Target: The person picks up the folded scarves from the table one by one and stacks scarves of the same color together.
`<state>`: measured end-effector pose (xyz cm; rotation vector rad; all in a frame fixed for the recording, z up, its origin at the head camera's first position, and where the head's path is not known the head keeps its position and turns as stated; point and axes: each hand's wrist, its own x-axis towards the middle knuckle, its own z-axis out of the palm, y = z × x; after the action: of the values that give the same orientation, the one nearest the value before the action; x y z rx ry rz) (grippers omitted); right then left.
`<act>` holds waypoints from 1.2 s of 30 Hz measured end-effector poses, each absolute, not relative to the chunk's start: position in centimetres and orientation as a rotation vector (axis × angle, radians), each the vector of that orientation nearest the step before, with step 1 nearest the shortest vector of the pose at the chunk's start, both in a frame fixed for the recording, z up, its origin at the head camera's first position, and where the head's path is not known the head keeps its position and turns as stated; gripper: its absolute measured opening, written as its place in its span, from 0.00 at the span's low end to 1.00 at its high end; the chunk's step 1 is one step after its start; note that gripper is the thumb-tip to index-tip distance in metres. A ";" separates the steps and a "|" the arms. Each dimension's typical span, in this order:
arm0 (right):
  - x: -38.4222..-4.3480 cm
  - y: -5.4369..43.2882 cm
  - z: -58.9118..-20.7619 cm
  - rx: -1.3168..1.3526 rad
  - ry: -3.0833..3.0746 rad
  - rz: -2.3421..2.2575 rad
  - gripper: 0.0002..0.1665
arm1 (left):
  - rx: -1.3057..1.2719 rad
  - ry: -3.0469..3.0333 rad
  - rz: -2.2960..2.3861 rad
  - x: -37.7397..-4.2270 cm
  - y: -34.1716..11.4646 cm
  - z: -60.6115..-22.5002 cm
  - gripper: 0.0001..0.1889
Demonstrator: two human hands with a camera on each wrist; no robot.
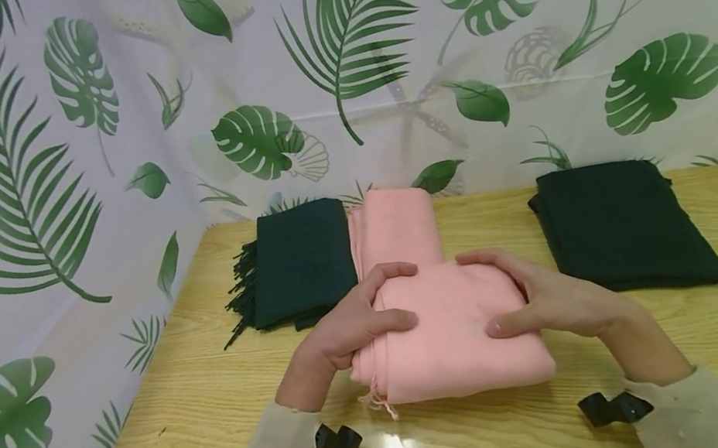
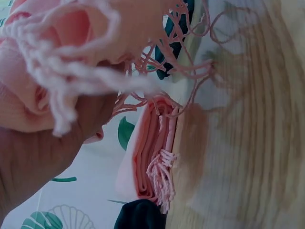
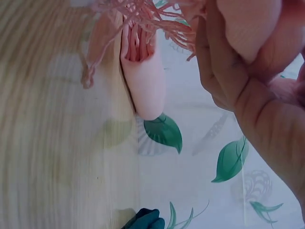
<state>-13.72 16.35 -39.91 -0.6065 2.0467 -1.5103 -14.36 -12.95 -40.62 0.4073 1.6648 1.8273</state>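
Note:
A folded pink scarf (image 1: 450,335) is held between both hands above the table, its twisted fringe (image 2: 71,71) dangling close to the left wrist camera. My left hand (image 1: 353,323) grips its left side, thumb on the face toward me and fingers over the top edge. On the right side my right hand (image 1: 554,299) grips the cloth the same way, thumb pressed into it. Behind it a second folded pink scarf (image 1: 401,225) lies on the table; its layered end and fringe show in the left wrist view. The fingers' undersides are partly hidden by cloth.
Left of the second pink scarf lies a folded dark green scarf (image 1: 302,264) with fringe toward the left. Another folded dark green scarf (image 1: 624,229) lies at the right. The wooden table (image 1: 174,433) meets a leaf-patterned curtain (image 1: 389,149) at its back and left edges.

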 end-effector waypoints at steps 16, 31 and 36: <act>-13.2 14.2 -40.5 -0.584 1.996 -1.564 0.46 | 0.459 1.666 1.815 -14.2 -15.3 -40.8 0.31; -12.9 12.3 -41.4 -0.563 1.963 -1.565 0.45 | 0.492 1.710 1.781 -14.0 -17.4 -41.5 0.31; -12.7 11.6 -41.6 -0.523 1.939 -1.560 0.45 | 0.485 1.721 1.766 -14.0 -18.1 -41.8 0.31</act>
<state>-12.71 11.64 -41.57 -0.5228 1.9388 -1.5602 -13.98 -18.08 -41.79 0.4851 1.7209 1.7664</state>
